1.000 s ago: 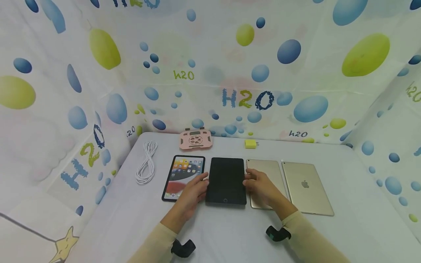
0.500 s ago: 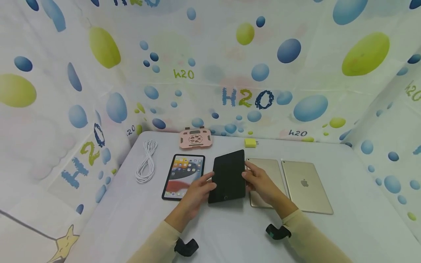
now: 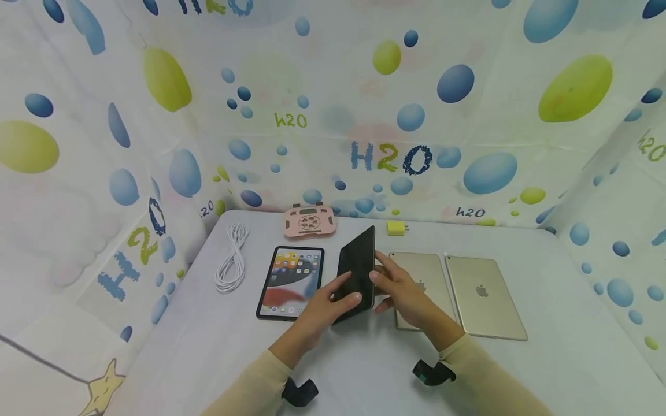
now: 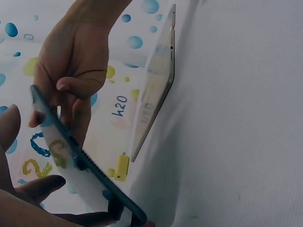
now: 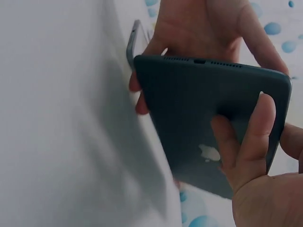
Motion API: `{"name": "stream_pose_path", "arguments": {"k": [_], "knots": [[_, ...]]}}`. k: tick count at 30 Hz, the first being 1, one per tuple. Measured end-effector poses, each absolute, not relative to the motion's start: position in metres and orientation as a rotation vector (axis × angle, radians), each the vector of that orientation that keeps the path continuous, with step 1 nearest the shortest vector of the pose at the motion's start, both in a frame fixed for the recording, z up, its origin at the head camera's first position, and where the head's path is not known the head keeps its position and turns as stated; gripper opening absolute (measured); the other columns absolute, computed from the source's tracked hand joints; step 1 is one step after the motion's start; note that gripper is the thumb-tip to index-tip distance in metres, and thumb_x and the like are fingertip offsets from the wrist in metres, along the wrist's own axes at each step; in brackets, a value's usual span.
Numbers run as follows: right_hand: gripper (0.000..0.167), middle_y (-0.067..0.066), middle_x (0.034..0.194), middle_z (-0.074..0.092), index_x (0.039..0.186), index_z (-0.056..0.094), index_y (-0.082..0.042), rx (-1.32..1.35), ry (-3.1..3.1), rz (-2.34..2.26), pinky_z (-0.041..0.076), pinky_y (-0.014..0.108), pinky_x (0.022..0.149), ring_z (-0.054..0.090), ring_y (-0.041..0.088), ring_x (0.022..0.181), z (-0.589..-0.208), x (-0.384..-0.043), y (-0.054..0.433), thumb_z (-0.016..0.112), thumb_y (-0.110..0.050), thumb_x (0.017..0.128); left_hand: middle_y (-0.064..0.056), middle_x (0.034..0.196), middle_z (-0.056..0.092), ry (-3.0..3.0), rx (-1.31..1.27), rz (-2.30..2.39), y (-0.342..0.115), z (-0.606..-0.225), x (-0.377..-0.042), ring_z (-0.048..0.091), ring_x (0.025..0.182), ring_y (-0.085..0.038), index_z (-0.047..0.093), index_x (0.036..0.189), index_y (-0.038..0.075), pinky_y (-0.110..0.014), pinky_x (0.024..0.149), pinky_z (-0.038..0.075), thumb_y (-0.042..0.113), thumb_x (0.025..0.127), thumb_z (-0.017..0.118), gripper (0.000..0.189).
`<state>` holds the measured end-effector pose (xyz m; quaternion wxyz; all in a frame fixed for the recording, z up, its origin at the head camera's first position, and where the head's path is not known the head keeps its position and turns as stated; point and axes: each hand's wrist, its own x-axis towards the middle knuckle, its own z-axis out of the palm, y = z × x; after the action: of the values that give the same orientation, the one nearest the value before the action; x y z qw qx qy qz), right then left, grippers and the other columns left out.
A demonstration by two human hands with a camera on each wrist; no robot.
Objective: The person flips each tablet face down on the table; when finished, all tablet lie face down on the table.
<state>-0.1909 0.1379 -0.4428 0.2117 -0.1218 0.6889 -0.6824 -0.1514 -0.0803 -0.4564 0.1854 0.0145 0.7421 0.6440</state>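
A dark tablet (image 3: 359, 260) is lifted and tilted in both hands, its right edge raised and its black screen turned leftward. My right hand (image 3: 403, 292) grips the right edge, thumb at the front; the right wrist view shows its fingers on the grey back (image 5: 180, 109) with an apple logo. At the lower left, my left hand (image 3: 322, 312) holds the other edge, thumb along the screen side. The left wrist view catches the tablet (image 4: 102, 177) nearly edge-on. Beside my left hand lies a black-framed tablet (image 3: 288, 283) with a lit home screen.
Two gold tablets (image 3: 489, 294) lie face down on the right, one partly behind my right hand. A yellow plug adapter (image 3: 395, 227), a pink slotted plastic piece (image 3: 309, 221) and a coiled white cable (image 3: 229, 260) sit farther back on the white table (image 3: 541, 277).
The dark tablet, lying level one second ago, has come up off the table and tilted over to the left. Both hands have closed in around it, the right moving leftward.
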Motion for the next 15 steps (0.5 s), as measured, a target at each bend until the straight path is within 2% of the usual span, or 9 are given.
{"name": "stream_pose_path", "arguments": {"k": [5, 10, 15], "knots": [[0.072, 0.023, 0.153, 0.047, 0.165, 0.014, -0.026, -0.371, 1.928, -1.872, 0.056, 0.030, 0.059, 0.069, 0.030, 0.108, -0.436, -0.186, 0.129, 0.055, -0.031, 0.106, -0.018, 0.163, 0.034, 2.060, 0.072, 1.851, -0.077, -0.457, -0.149, 0.031, 0.147, -0.048, 0.046, 0.155, 0.024, -0.067, 0.112, 0.034, 0.050, 0.094, 0.069, 0.071], [0.070, 0.025, 0.157, 0.040, 0.165, 0.018, -0.020, -0.403, 1.926, -1.866, 0.059, 0.035, 0.062, 0.067, 0.032, 0.111, -0.436, -0.184, 0.126, 0.055, -0.032, 0.106, -0.016, 0.165, 0.031, 2.005, 0.103, 1.902, -0.077, -0.459, -0.148, 0.026, 0.150, -0.048, 0.042, 0.157, 0.026, -0.066, 0.115, 0.032, 0.045, 0.097, 0.066, 0.067], [0.066, 0.018, 0.160, 0.038, 0.163, 0.025, -0.016, -0.403, 1.941, -1.862, 0.057, 0.030, 0.059, 0.068, 0.032, 0.112, -0.436, -0.180, 0.123, 0.055, -0.032, 0.106, -0.013, 0.166, 0.028, 1.931, 0.123, 1.960, -0.079, -0.462, -0.148, 0.028, 0.150, -0.046, 0.041, 0.157, 0.027, -0.063, 0.116, 0.031, 0.044, 0.098, 0.066, 0.067]]}}
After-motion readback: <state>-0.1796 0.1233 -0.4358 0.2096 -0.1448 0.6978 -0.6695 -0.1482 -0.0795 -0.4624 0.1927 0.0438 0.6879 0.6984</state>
